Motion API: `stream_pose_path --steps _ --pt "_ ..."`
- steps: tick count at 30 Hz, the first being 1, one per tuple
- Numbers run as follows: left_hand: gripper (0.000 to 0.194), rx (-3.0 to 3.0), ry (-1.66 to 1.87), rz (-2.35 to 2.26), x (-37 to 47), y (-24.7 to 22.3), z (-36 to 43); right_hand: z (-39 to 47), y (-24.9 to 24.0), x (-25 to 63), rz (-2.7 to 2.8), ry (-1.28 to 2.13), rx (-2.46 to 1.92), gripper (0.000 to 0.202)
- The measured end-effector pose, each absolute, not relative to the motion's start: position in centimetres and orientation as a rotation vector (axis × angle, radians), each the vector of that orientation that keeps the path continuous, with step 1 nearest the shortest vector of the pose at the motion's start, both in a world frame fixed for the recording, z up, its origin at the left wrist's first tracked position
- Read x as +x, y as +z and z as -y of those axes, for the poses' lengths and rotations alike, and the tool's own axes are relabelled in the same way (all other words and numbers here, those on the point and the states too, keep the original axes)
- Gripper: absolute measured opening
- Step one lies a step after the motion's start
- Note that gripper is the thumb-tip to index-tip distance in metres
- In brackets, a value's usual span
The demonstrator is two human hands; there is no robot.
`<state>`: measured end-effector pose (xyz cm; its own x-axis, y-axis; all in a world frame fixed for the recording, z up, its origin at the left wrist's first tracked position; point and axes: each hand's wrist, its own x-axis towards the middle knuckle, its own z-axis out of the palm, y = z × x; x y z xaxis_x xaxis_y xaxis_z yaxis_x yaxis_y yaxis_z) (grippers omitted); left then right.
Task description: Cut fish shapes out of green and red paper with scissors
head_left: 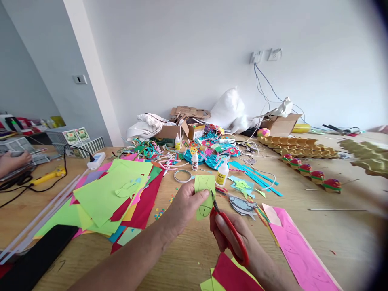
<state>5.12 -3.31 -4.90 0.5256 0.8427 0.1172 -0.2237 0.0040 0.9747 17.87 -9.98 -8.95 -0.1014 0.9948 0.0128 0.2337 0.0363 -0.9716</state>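
Observation:
My left hand (183, 208) pinches a strip of light green paper (203, 214) with a fish outline drawn on it. Red-handled scissors (235, 238) are gripped in my right hand (242, 234), their blades at the right edge of the green strip. Just beyond lies a grey fish cutout (242, 205) on the table. To the right is a long pink sheet (298, 246) with faint drawn outlines. Red and yellow-green paper pieces (235, 275) lie below my right hand.
Stacked coloured paper (106, 198) and a black phone (41, 254) are at left. Glue bottles (222, 173), a tape roll (182, 176) and colourful craft pieces (209, 151) stand ahead. Egg cartons (297, 146) line the right. Another person's hand (15, 161) is at far left.

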Motion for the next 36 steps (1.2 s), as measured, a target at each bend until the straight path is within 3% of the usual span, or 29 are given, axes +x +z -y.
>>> stream_pose_path --steps 36 --pt "0.016 1.322 0.9 -0.563 4.9 -5.2 2.8 9.7 -9.3 18.0 1.415 1.141 -1.43 0.047"
